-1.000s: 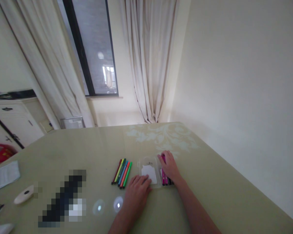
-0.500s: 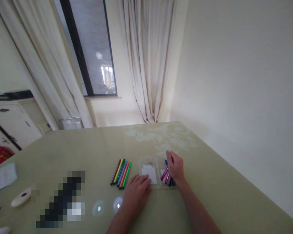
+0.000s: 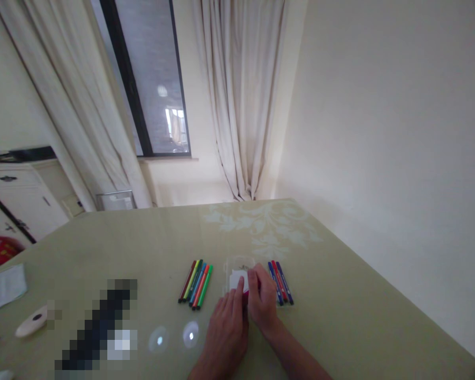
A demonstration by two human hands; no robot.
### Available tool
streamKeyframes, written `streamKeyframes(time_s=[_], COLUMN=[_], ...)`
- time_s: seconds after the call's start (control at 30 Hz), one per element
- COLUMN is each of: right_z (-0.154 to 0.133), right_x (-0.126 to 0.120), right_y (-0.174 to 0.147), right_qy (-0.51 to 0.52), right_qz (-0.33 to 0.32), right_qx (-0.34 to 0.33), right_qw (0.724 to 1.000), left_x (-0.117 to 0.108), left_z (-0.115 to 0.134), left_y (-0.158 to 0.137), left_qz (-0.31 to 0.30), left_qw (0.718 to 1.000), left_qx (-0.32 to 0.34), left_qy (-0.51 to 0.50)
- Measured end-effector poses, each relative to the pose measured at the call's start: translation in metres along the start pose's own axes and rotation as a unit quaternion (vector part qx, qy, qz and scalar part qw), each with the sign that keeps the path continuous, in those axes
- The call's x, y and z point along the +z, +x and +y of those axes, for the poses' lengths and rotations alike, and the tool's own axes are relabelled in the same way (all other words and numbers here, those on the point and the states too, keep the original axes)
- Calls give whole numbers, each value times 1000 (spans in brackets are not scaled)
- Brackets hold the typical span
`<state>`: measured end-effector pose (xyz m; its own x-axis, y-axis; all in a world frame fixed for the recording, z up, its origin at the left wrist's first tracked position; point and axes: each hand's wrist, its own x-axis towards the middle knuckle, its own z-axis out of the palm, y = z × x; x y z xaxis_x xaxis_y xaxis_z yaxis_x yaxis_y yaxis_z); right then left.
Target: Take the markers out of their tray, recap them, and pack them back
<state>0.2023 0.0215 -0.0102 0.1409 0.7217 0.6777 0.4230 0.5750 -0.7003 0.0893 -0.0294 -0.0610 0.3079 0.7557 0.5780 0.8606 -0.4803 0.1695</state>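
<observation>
A clear plastic case (image 3: 228, 266) lies opened flat, a white paper (image 3: 237, 278) inside its left half. Over that half, my right hand (image 3: 263, 301) is closed round a magenta marker (image 3: 245, 298), mostly covered by the fingers; whether it holds more than one is hidden. My left hand (image 3: 227, 319) meets it there, fingers stretched forward over the case's near edge, index finger by the paper. Blue and red markers (image 3: 279, 282) lie side by side in the case's right half. Left of the case rests a row of several coloured markers (image 3: 196, 284).
On the left of the table (image 3: 142, 237) are a pale oval object (image 3: 31, 322), a blurred-out dark long shape (image 3: 98, 327) and a folded pale sheet (image 3: 5, 287). A wall (image 3: 399, 184) runs along the table's right edge, with curtains (image 3: 245, 105) beyond the far edge.
My right hand has moved left from the case's right half to its left half, bringing magenta marker along. Blue and red markers there are now uncovered. My left hand has shifted slightly right.
</observation>
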Motion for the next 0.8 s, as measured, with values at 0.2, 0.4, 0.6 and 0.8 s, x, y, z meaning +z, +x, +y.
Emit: streamKeyframes(time_s=[0.2, 0.4, 0.6, 0.8], right_z=[0, 49, 104, 102], right_x=[0, -30, -60, -55], right_y=[4, 37, 48, 44], right_qy=[59, -80, -345, -408], right_qz=[-135, -87, -152, -186], right_qx=[44, 98, 68, 54], right_qw=[988, 988, 924, 892], left_x=[7, -38, -43, -42], left_z=[-13, -72, -121, -120], left_y=[3, 15, 5, 1], left_qz=[-69, -93, -72, -69], left_qw=[993, 939, 921, 920], left_qx=[-95, -321, -349, -345], left_qy=[5, 83, 155, 175])
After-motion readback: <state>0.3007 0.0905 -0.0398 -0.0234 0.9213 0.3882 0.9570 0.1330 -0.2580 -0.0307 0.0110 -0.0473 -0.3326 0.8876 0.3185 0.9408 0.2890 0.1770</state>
